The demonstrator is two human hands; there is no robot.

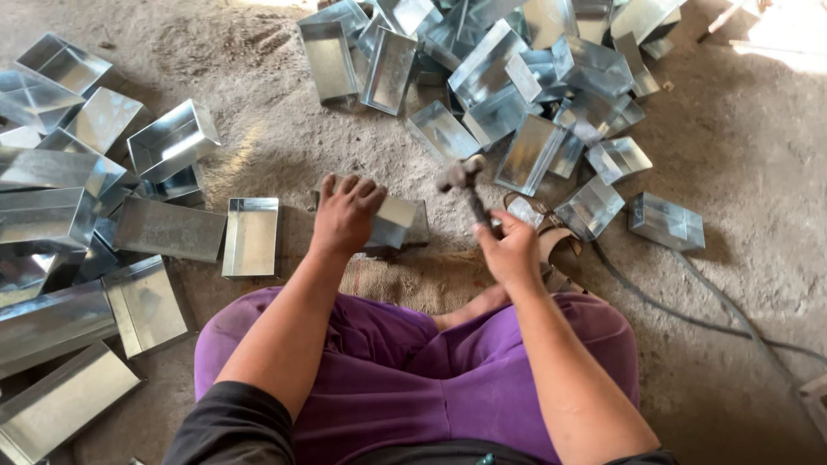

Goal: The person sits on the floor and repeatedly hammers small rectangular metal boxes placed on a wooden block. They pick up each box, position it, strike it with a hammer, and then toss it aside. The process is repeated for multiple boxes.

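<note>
1. Left hand (345, 211) is down flat with fingers curled over the top of a small metal box (392, 222), pinning it in place; the box sits on the dirt floor just ahead of the knees, tipped on its side, its shiny face turned to the right.
2. Right hand (510, 250) is wrapped tight around the handle of a hammer (465, 176); the head is up, blurred, hovering just right of the box and apart from it, though how far above is hard to judge from this angle.
3. Below the hands, purple trousers (413, 370) over crossed legs; a scrap of woven sacking (413, 280) lies between the knees and the box, and a sandal (560, 250) shows just beside the right hand.
4. Left of the box, an open metal tray (251, 235) lies flat on the ground, near but not touching; further left, a crowd of larger trays (60, 215) stacked and leaning on each other.
5. Up top, a tumbled heap of small boxes (508, 77), shiny sides catching light; one box (665, 221) sits alone to the right, well apart.
6. A dark cable (689, 314) snakes across the dirt floor (741, 155) on the right side.
</note>
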